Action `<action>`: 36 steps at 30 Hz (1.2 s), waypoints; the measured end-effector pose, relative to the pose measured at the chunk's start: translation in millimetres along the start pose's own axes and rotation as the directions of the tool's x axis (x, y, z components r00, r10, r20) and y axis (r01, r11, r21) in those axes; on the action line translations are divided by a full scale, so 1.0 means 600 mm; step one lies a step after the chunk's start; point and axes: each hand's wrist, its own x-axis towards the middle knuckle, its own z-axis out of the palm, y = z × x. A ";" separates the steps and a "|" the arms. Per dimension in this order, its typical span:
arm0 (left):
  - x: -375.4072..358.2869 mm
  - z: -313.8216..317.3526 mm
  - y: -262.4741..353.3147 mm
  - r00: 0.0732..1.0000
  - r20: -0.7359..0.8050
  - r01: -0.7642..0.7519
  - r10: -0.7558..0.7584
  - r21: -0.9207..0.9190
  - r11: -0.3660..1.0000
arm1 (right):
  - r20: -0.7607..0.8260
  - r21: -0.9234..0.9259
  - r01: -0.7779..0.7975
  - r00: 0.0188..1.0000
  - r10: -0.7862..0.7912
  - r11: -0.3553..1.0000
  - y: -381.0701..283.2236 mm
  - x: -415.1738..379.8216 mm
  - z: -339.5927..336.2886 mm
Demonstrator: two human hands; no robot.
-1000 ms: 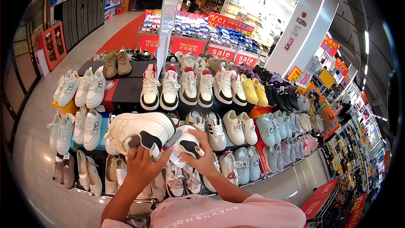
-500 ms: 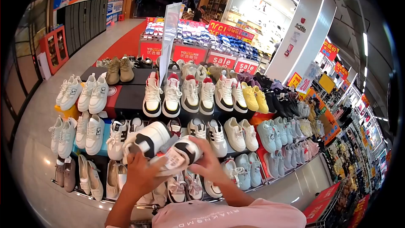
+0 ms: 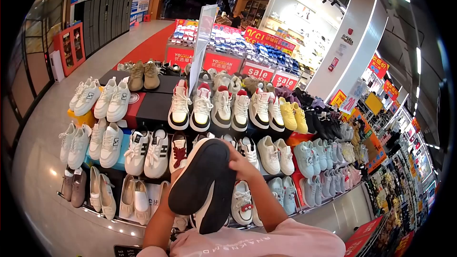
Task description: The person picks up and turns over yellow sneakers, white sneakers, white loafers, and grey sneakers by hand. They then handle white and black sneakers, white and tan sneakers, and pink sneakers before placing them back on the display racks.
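Indoors, held shoes (image 3: 200, 176) before tiered display (image 3: 154, 108)

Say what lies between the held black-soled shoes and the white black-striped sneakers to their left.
The head view shows one white sneaker with dark red laces between the held shoes and striped sneakers.

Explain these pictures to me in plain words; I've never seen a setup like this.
There is no machine here: a person in a pink shirt works bare-handed. All three pictures come from one camera worn on the head, looking forward and down; the last shows now.

The right hand grips a pair of shoes, dark soles towards us. The left forearm reaches up behind them, its hand mostly hidden.

Beyond is a stepped display with rows of shoes: a brown pair high on the left, yellow sneakers farther right, flats low down. Red sale signs stand behind.
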 end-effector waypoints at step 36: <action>-0.073 0.073 -0.020 0.761 0.051 0.621 -0.646 -0.342 0.705 | -0.680 0.509 -0.038 0.595 0.429 0.860 0.087 -0.204 -0.087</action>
